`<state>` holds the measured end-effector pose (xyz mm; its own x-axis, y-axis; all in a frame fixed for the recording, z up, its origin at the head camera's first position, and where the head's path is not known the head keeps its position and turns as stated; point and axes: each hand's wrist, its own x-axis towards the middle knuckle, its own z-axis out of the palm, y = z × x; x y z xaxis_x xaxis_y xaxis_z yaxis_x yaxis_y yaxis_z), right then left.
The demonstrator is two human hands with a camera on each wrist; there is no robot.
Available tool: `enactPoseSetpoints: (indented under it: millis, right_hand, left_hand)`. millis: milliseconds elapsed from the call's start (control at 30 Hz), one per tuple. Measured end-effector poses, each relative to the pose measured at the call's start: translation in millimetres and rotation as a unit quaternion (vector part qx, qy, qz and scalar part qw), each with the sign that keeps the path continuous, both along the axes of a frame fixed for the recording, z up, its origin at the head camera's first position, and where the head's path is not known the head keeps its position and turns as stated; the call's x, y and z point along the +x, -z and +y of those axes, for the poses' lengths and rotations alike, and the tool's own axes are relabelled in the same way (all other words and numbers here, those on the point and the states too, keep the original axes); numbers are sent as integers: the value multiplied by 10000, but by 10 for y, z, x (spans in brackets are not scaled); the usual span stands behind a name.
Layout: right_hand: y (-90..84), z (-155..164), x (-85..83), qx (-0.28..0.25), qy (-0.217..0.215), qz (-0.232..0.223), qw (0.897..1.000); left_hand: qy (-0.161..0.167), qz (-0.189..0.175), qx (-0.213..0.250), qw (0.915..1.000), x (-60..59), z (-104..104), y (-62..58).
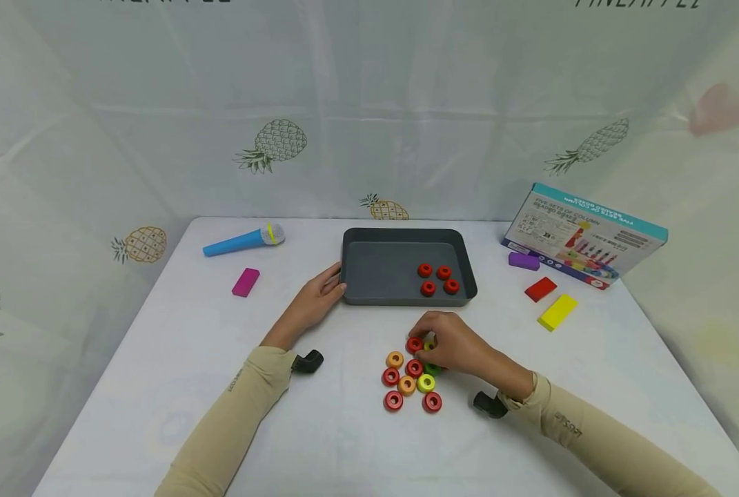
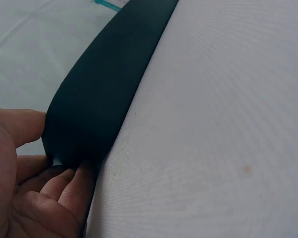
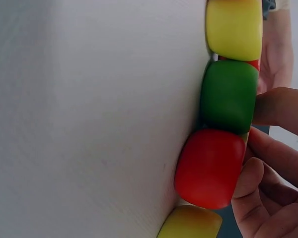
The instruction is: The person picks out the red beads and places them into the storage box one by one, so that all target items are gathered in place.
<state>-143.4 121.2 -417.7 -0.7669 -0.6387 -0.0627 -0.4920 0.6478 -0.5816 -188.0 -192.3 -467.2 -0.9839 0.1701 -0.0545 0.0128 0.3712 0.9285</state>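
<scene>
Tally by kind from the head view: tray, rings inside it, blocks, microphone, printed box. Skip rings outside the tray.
Tray: 1
Red rings inside: 4
Blocks: 4
Microphone: 1
Printed box: 1
Total: 11

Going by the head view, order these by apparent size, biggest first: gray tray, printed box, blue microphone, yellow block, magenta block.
1. Gray tray and printed box: too alike to rank
2. Blue microphone
3. Yellow block
4. Magenta block
</scene>
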Motion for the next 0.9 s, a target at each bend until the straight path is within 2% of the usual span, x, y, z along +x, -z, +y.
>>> enactPoseSetpoints:
  millis: [567,900]
  right_hand:
    - [34,0,-11,-169,-95,50,9998]
    - [-75,-4,-38,-541,-79,183,9983]
  left_hand:
    - [-46,-78,-104,9999,17,-9,-11]
    - [-66,-77,-58,9999,21,8,-19]
